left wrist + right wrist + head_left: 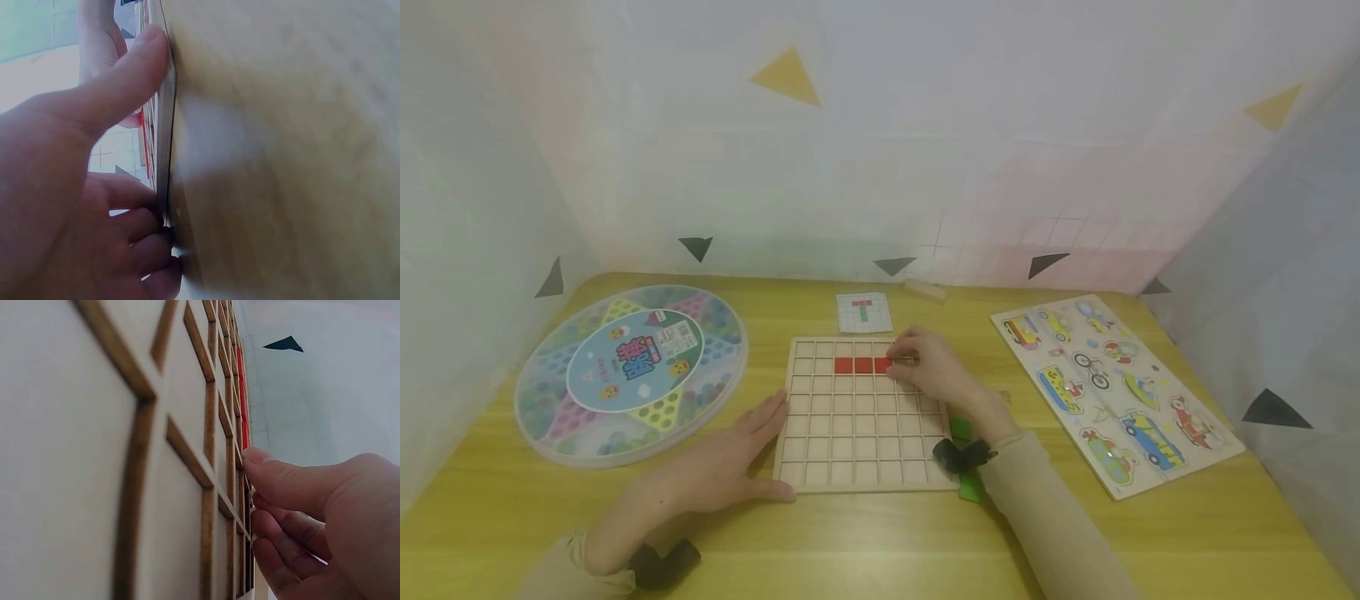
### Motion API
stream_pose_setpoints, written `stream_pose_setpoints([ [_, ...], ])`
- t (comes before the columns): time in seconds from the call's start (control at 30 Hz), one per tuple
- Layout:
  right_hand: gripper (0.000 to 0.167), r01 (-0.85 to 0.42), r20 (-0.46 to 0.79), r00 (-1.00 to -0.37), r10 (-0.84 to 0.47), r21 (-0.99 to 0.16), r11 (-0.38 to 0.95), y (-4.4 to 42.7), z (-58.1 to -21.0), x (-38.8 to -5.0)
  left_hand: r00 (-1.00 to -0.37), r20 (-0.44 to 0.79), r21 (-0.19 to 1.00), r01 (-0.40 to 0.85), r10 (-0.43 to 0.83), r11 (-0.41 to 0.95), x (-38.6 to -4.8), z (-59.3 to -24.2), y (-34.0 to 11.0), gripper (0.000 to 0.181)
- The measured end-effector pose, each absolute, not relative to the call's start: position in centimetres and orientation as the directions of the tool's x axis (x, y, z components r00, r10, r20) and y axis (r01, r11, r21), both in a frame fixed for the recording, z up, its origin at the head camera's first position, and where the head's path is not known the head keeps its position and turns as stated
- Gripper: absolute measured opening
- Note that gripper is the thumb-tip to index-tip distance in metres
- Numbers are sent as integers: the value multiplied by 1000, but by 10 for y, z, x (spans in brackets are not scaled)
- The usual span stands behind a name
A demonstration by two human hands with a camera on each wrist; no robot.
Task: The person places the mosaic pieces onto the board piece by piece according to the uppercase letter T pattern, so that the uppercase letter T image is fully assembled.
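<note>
A wooden grid board [835, 429] lies in the middle of the table, with a row of red square tiles [863, 365] in its second row from the far edge. My right hand [940, 375] reaches over the board's right part, thumb and forefinger tips pinching the rightmost red tile, which they partly cover. In the right wrist view the thumb touches the end of the red row [244, 412]. My left hand [722, 467] rests against the board's near left corner, its thumb at the near edge and its fingers along the left edge. The left wrist view shows that thumb on the board's side [165, 119].
A small card [863, 313] with a red and green T pattern lies behind the board, near a pale block [925, 290]. Green tiles [972, 487] lie under the right wrist. A round Chinese checkers box [632, 375] is left; a picture puzzle board [1108, 392] is right.
</note>
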State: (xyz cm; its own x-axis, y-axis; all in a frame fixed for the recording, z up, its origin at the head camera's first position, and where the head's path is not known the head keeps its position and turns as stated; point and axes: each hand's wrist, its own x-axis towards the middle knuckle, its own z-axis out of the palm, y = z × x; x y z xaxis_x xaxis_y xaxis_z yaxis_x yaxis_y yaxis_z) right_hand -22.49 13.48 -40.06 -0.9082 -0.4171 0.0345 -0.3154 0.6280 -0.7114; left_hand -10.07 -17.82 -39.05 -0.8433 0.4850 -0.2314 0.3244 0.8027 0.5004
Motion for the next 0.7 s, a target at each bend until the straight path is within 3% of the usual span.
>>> stream_pose_setpoints([
  [0.5, 25, -313, 41, -909, -414, -724, 615, 136, -399, -227, -842, -232, 495, 329, 487, 804, -102, -391, -180, 113],
  [0.7, 33, -371, 119, -896, -428, -729, 575, 146, -378, -225, -839, -226, 503, 335, 495, 797, -102, -392, -179, 114],
])
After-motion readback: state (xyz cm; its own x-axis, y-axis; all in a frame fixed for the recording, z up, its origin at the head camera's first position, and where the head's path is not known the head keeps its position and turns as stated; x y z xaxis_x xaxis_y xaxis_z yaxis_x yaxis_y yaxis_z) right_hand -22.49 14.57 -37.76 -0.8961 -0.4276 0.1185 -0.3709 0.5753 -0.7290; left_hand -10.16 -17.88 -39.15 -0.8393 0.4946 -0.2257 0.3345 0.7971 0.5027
